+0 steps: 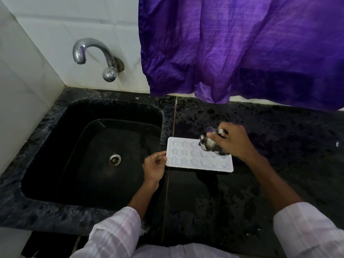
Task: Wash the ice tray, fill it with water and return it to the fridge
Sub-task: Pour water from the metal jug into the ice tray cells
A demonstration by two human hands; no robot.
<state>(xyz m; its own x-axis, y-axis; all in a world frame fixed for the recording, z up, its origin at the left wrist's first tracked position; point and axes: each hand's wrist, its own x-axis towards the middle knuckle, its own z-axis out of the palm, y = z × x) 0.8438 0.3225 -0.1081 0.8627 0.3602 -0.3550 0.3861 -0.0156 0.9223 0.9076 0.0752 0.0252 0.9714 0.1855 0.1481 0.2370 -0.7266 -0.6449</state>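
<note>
White star-moulded ice tray (199, 168); left hand (153, 168) pinches its edge, right hand (234, 140) grips steel cup (209, 144)

Matt white plastic ice tray (188, 161), shiny steel cup (209, 144)

The ice tray (195, 161) is white and rectangular, with three rows of small star- and heart-shaped hollows. It lies flat just right of the sink (46, 155), its short end nearest the basin. A small steel cup (209, 144) sits tilted over the tray's far edge, the side away from the sink.
</note>
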